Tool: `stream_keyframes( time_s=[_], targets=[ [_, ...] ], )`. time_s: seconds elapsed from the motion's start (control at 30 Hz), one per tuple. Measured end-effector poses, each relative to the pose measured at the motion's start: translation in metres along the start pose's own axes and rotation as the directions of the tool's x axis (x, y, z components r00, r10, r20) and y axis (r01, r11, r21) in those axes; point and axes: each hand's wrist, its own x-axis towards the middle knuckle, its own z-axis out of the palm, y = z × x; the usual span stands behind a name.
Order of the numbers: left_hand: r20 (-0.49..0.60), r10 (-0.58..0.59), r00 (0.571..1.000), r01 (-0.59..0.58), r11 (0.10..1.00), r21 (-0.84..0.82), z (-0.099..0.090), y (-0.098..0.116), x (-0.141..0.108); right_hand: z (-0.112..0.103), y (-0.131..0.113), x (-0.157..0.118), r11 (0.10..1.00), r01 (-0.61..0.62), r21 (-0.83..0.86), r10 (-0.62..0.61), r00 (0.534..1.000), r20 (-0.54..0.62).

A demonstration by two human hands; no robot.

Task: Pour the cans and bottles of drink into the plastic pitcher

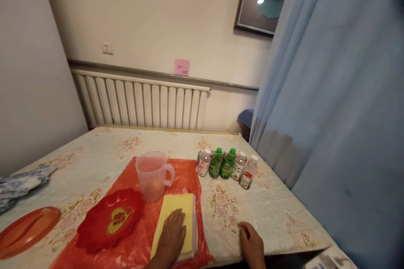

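My left hand lies flat on a folded yellow cloth with pale purple edges, stacked in layers. The cloth rests on a red plastic sheet. To the right, at the table's front edge, my right hand rests with its fingers loosely curled; I see nothing in them. A translucent pinkish pitcher with a handle stands upright behind the cloth. Left of the cloth is a red scalloped plate with a yellow heart-shaped print.
Several drink bottles with green or white caps stand in a group at the back right. An orange-red oval lid or tray and a blue-white cloth lie at left. A blue curtain hangs along the right side.
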Motion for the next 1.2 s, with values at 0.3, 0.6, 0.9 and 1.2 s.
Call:
stream_keyframes(
  time_s=[0.3,0.6,0.9,1.2],
  targets=[
    [-0.055,0.045,0.997,-0.042,0.998,0.047,0.006,-0.006,-0.013,0.008,0.010,-0.016,0.998,0.056,0.016,-0.055,0.998,-0.024],
    [-0.074,0.049,0.996,-0.039,0.990,0.134,0.017,0.012,-0.011,0.008,0.015,-0.015,0.997,0.073,0.002,-0.073,0.997,-0.019],
    [0.075,-0.022,0.997,0.015,0.996,0.091,0.002,0.026,0.000,0.004,0.020,-0.015,0.996,0.087,-0.011,-0.087,0.996,0.028],
    [0.007,-0.025,1.000,0.026,0.996,-0.082,-0.057,0.022,0.000,-0.003,0.022,-0.014,0.999,0.002,-0.038,0.001,0.995,0.099]
  ],
)
